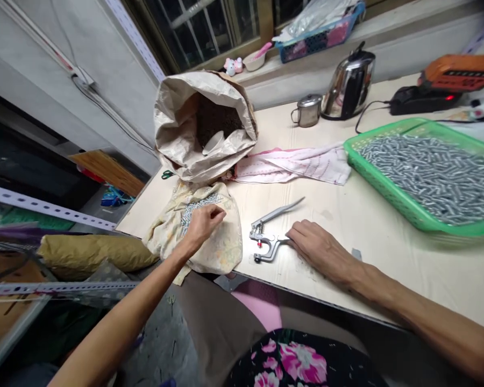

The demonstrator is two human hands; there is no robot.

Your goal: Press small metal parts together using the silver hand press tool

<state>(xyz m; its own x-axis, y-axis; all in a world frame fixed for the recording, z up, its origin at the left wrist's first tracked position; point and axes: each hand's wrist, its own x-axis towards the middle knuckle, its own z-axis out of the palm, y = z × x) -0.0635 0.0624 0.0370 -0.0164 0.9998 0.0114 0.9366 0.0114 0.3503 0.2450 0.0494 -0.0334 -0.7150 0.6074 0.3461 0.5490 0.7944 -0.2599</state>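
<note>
My left hand (204, 223) reaches onto a patterned cloth (221, 247) near the table's front edge. Its fingers are pinched together over a small heap of metal pieces (196, 207) lying on that cloth. Whatever the fingertips hold is too small to make out. My right hand (317, 244) lies on the table with its fingers curled over the lower handle of metal press pliers (268, 234). The upper handle of the pliers sticks up toward the right.
A green basket (387, 185) heaped with metal cylinders stands at the right. A paper sack (177, 129) with dark contents and a white scoop stands behind the cloth. A pink-white cloth (298, 161), metal mug (308, 110), kettle (350, 80) and an orange device (460, 72) are farther back.
</note>
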